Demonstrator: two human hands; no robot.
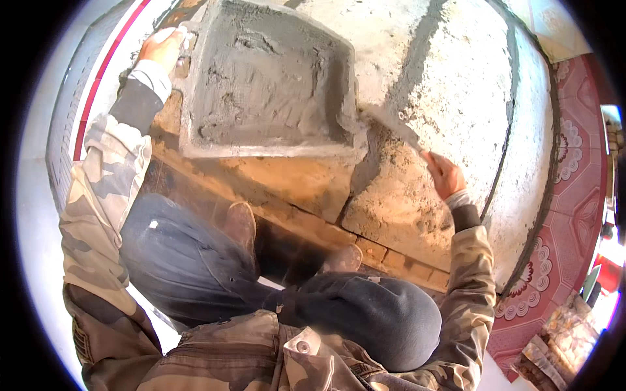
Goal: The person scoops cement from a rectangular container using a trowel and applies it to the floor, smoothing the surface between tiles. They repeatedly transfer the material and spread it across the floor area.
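Observation:
A square grey tub [267, 151] stands in front of me, spread inside with wet grey mortar [261, 85]. My left hand [163, 49] is closed at the tub's far left side, its fingers at the rim and partly hidden. My right hand [446, 174] is closed round the handle of a trowel [394, 125]. The trowel's mortar-smeared blade points left, its tip close to the tub's lower right corner. Under the blade lies a pale stone-like slab surface [450, 111] with a dark mortar-filled joint [420, 52].
Patterned red tiles [574, 176] curve along the right side. A row of bricks [391, 259] edges the surface near my shoes [241, 225]. On the left runs a white wall with a red stripe [98, 85]. A stone-patterned block [567, 339] sits at lower right.

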